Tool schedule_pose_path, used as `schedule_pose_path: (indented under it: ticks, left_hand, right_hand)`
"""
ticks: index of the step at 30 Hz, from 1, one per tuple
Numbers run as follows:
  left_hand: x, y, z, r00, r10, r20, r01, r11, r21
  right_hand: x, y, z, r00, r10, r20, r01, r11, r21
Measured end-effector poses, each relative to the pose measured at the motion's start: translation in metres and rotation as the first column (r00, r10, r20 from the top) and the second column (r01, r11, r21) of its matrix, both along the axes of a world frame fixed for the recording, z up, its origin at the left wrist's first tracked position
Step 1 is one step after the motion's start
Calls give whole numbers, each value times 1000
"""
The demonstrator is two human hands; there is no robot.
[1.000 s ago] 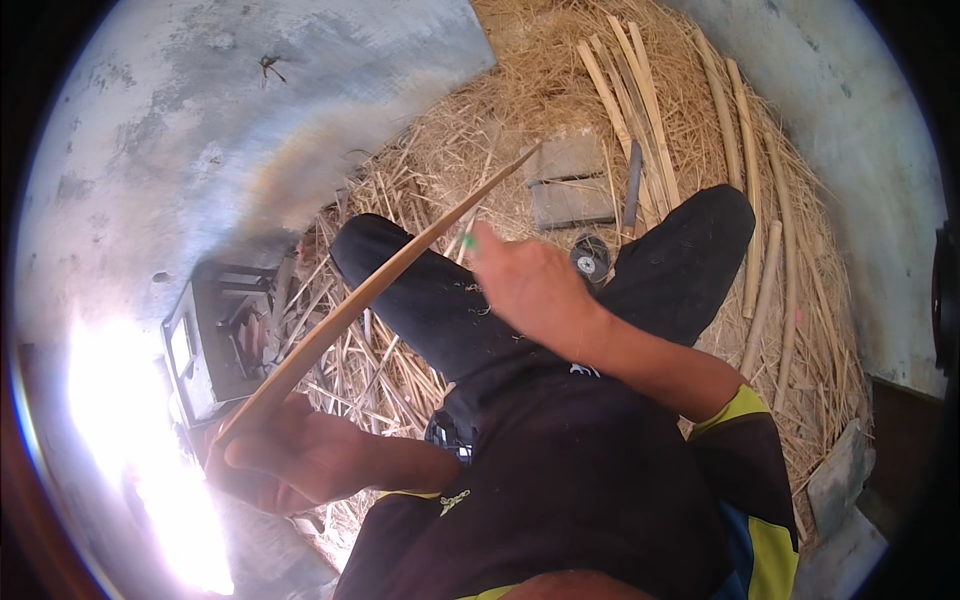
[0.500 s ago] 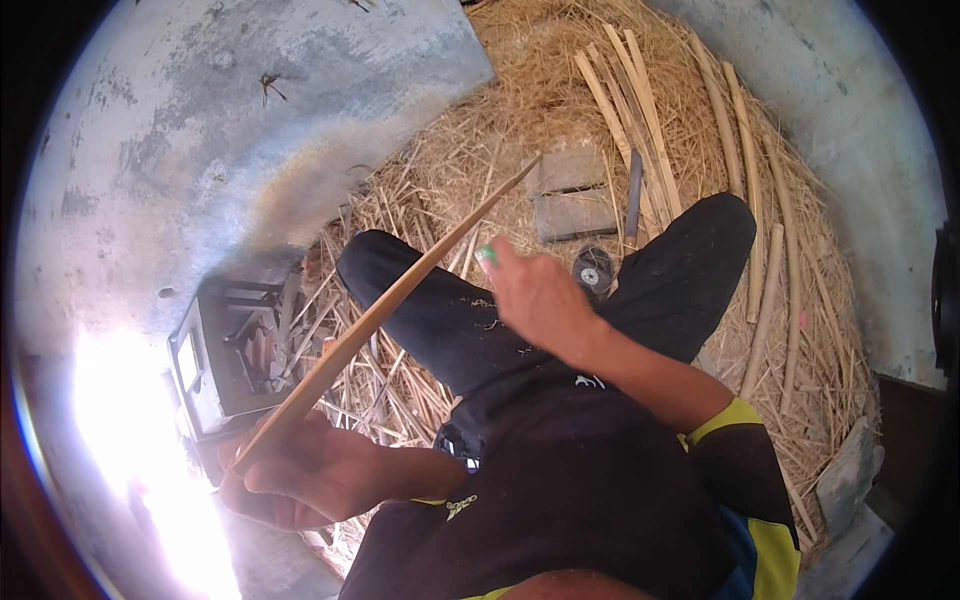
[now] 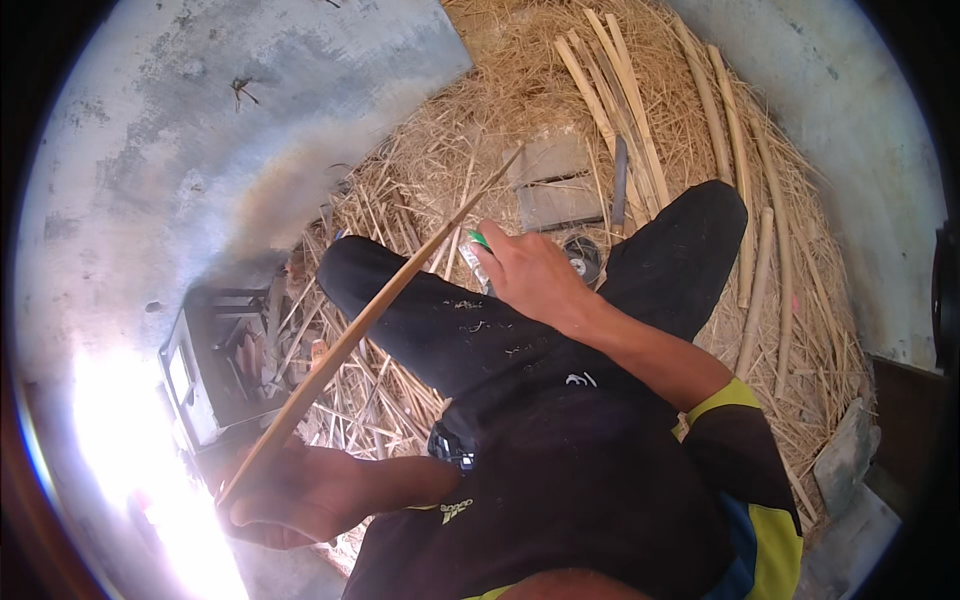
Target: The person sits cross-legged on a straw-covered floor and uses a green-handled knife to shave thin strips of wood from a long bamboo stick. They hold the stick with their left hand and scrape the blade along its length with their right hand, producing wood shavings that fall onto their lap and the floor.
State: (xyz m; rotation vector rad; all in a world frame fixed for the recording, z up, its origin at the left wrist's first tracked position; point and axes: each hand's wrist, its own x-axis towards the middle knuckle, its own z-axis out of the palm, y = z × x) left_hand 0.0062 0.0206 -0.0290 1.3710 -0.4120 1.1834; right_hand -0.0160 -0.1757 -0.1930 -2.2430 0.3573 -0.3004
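Note:
A long tapered strip of light wood [image 3: 365, 318] runs slantwise from the lower left up to the middle, its thin tip over the straw. My left hand [image 3: 305, 495] is closed round its near, wider end. Close to the strip's far part, my right hand [image 3: 535, 275] is closed on a small tool with a green handle [image 3: 479, 239]. A pale, shiny part shows just below the green, too small to tell its kind. Whether the tool touches the strip I cannot tell. Both my legs [image 3: 420, 315], in dark trousers, are bent beneath my hands.
Straw and shavings [image 3: 510, 70] cover the floor. Split strips [image 3: 620, 100] lie ahead, with round sticks [image 3: 765, 270] to the right. A dark flat bar [image 3: 619, 185] lies beside grey blocks [image 3: 560, 203]. At left stands a grey box-like frame [image 3: 200, 400] near the wall [image 3: 250, 150].
My right hand has moved slightly farther away along the strip and turned, so more of the tool shows. My left hand keeps its hold. The whole view has shifted a little.

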Motion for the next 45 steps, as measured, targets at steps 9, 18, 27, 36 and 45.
schedule_pose_path:
  ticks: [9,18,27,36,45]
  left_hand:
    - [0,1,2,992,-121,47,120,993,9]
    - [2,-17,1,999,44,-17,-46,987,-154]
    - [-14,-38,6,985,172,-22,-173,982,-68]
    - [-22,-41,6,999,-12,31,13,1000,-12]
    - [-22,-38,4,962,274,13,-272,945,183]
  right_hand:
    - [26,-37,-64,976,-74,-207,26,974,-227]
    - [7,-93,-123,880,-353,-317,343,935,-90]
    - [-45,33,105,959,189,213,-223,963,148]
    - [-50,26,106,968,195,160,-204,978,42]
    - [-35,11,81,978,101,181,-101,995,-10]
